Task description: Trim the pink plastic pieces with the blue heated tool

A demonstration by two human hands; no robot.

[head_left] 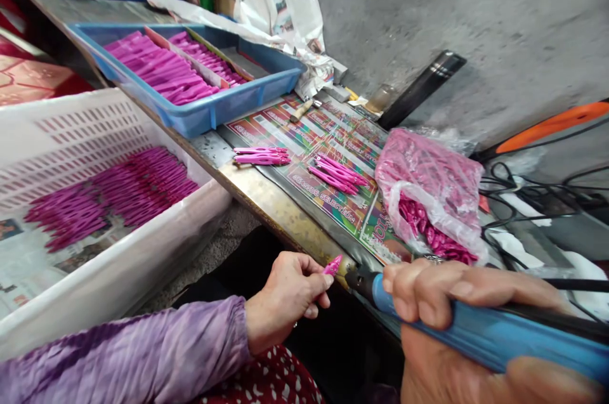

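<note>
My left hand (288, 293) is closed in a pinch on a small pink plastic piece (332, 264), held just below the table's front edge. My right hand (447, 302) is wrapped round the blue handle of a tool (480, 334) whose dark tip (358, 278) points at the pink piece, almost touching it. On the printed sheet (333, 201) above lie two small piles of pink pieces (261, 156) (339, 174). A clear bag (431, 198) full of pink pieces sits to the right of them.
A blue tray (204, 113) holds rows of pink pieces at the back left. A white slotted crate (118, 264) with more of them stands lower left. Black cables (533, 195), an orange handle (552, 125) and a dark cylinder (419, 88) lie at right, against a grey wall.
</note>
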